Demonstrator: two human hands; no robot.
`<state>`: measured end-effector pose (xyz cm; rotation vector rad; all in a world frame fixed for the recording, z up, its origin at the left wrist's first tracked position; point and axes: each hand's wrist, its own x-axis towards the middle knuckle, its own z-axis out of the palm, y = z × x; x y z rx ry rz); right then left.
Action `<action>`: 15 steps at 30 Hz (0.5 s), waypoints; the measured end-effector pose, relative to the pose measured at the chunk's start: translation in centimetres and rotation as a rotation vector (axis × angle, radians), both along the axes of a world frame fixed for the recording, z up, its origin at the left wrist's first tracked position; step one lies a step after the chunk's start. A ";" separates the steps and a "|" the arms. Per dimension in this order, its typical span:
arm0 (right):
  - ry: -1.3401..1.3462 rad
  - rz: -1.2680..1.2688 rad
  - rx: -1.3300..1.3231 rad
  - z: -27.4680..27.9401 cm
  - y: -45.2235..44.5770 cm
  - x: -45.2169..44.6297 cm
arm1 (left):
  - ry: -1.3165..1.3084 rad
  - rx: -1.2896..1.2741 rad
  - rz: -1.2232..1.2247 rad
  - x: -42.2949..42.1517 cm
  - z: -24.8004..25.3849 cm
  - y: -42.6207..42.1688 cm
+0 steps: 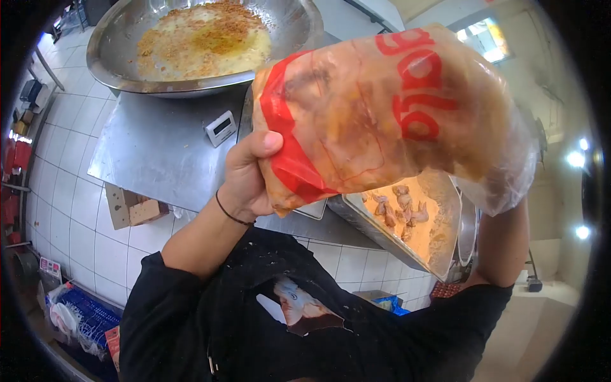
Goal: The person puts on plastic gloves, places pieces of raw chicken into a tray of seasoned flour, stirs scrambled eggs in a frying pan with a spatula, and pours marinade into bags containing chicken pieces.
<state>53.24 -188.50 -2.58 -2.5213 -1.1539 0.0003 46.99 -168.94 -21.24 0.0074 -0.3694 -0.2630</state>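
A large clear plastic bag with red lettering [363, 114], filled with something orange-brown, is held up in front of me. My left hand [251, 169] grips its lower left end, with the thumb pressed on the front. My right arm reaches up behind the bag's right end, where the loose plastic hides my right hand. Behind the bag at the upper left is a wide steel bowl [108, 70] with yellowish liquid and brown-orange powder. Below the bag, a metal tray [407, 256] holds orange powder and several pieces of meat [404, 204].
A small white digital timer [221, 128] stands on the steel table [146, 140]. An open cardboard box [130, 209] is below the table's front edge. Blue and white plastic items [83, 318] lie at the lower left, by the tiled floor.
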 end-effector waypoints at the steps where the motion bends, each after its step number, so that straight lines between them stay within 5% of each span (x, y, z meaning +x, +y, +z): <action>1: -0.009 0.018 -0.037 0.4 0.0 -0.3 | -0.006 -0.048 -0.008 -0.1 0.4 0.0; 5: -0.037 0.106 -0.217 1.0 0.8 -1.2 | -0.039 -0.211 -0.116 0.2 0.4 0.3; 10: -0.063 0.258 -0.486 -1.2 3.5 -1.6 | 0.068 -0.105 0.035 0.0 1.3 -0.1; 15: -0.023 0.279 -0.457 -0.9 3.9 -0.7 | 0.010 -0.204 -0.158 0.7 -0.1 0.3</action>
